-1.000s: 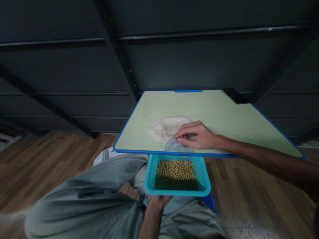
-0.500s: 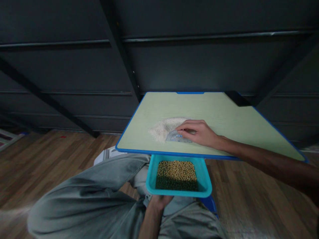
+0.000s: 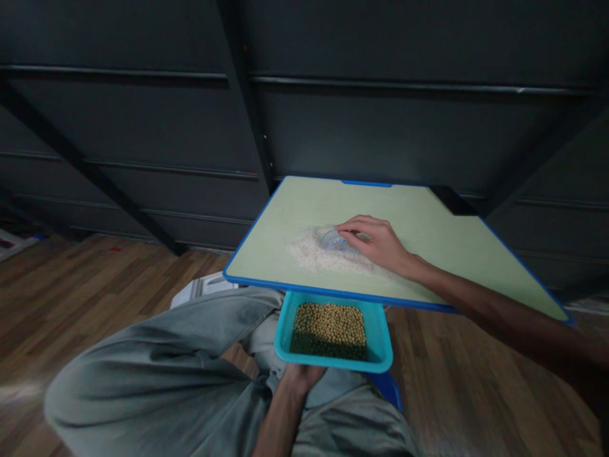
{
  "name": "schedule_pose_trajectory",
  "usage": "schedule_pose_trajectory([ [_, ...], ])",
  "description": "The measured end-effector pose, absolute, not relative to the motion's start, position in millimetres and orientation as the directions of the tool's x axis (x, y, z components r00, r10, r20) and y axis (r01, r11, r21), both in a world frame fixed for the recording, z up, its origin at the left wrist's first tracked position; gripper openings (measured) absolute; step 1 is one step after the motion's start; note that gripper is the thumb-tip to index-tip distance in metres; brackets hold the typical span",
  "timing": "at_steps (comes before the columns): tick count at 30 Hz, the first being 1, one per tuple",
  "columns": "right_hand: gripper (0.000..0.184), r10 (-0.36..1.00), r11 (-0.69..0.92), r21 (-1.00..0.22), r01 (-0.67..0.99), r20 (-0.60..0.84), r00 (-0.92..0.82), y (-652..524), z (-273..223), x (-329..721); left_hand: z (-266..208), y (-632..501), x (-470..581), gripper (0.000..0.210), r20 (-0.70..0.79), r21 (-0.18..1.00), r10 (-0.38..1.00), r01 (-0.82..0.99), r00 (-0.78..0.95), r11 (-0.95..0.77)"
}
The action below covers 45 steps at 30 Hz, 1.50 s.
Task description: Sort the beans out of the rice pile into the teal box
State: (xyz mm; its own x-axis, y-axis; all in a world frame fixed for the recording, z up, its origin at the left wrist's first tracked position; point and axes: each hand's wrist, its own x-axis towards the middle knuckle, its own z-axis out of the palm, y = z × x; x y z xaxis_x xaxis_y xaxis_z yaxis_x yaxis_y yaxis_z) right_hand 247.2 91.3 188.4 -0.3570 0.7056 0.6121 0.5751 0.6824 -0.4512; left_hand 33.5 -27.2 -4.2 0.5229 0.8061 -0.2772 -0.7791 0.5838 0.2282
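Observation:
My right hand (image 3: pixel 373 240) pinches a clear plastic protractor (image 3: pixel 332 240) with a curved edge and bluish marks. The protractor lies within a spread pile of white grains (image 3: pixel 309 252), like rice, on a pale green tabletop (image 3: pixel 413 216) with a blue rim. Below the table's near edge, my left hand (image 3: pixel 303 377) supports a turquoise plastic tray (image 3: pixel 379 336) from underneath, at its near side. The fingers of that hand are mostly hidden under the tray. Round yellowish beans (image 3: pixel 333 324), like soybeans, cover the tray's bottom, the near part in shadow.
A flat black object (image 3: pixel 453 200) lies at the table's far right corner. Dark metal panels (image 3: pixel 380 127) rise behind the table. My crossed legs (image 3: pixel 166 381) are under the tray, with a blue thing (image 3: pixel 387 388) beside them. A white object (image 3: pixel 204 287) stands on the wooden floor.
My right hand has moved the protractor away from me through the grains, which now lie on its near side too. The tray appears slightly further left and up as the view shifts.

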Motion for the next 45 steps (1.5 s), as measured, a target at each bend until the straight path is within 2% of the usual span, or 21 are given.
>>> schedule_pose_trajectory([
  [5,0.019,0.729,0.672,-0.484,0.560,0.563,-0.389,106,191,244,0,-28,37,0.039,-0.326,0.244,0.819,-0.795,0.473,0.556],
  [11,0.019,0.787,0.616,-0.614,0.493,0.497,-0.365,114,186,245,7,-29,37,0.039,-0.262,0.215,0.833,-0.812,0.487,0.542],
  [16,0.019,0.819,0.574,-0.682,0.453,0.458,-0.346,115,185,243,10,-28,37,0.037,-0.297,0.200,0.816,-0.803,0.496,0.561],
  [21,0.019,0.818,0.574,-0.692,0.438,0.460,-0.346,114,186,242,7,-28,36,0.037,-0.322,0.197,0.811,-0.804,0.488,0.562],
  [27,0.019,0.799,0.601,-0.671,0.435,0.486,-0.355,111,189,240,4,-29,36,0.038,-0.278,0.192,0.820,-0.808,0.500,0.558],
  [33,0.017,0.770,0.633,-0.597,0.493,0.553,-0.318,108,193,238,3,-28,36,0.037,-0.268,0.193,0.826,-0.812,0.496,0.551],
  [39,0.018,0.748,0.663,-0.578,0.476,0.537,-0.389,123,198,224,4,-28,34,0.033,-0.294,0.203,0.820,-0.807,0.490,0.555],
  [45,0.016,0.750,0.648,-0.645,0.405,0.448,-0.487,144,198,201,6,-29,34,0.036,-0.301,0.259,0.843,-0.813,0.445,0.522],
])
